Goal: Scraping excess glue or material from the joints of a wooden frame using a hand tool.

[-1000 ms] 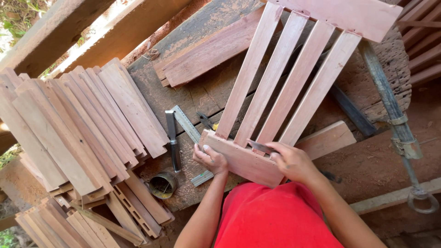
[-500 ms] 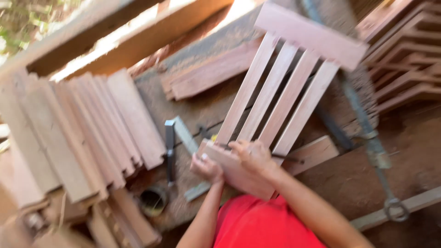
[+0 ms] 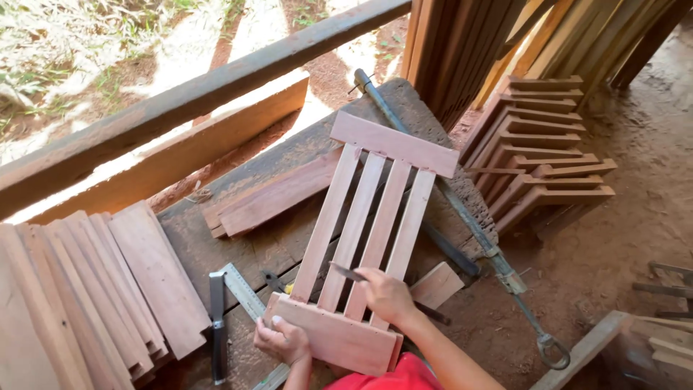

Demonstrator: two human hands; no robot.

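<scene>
A: Centre of the frame: what is shown, and how complete is it?

B: A slatted wooden panel lies on a worn workbench. Four slats run between an upper crosspiece and a lower crosspiece; both rails are seated on the slat ends. Small dark dots along the lower rail may be nail or screw points, though they are too small to confirm. Judged from this, the frame is assembled; marking or fixing at the lower rail appears to be what is left.

A: And the hands?

B: The right hand, lower centre, is closed around a thin dark tool, its tip pointing left across the slats just above the lower rail. Whether it is a pencil or a blade cannot be told. The left hand, at the bottom edge, curls its fingers over the lower rail's left corner, steadying it.

A: Surroundings?

B: A steel square lies just left of the panel. Loose boards fan out at the lower left. A long bar clamp runs diagonally along the panel's right side. Stacked shaped parts sit at the upper right.
</scene>
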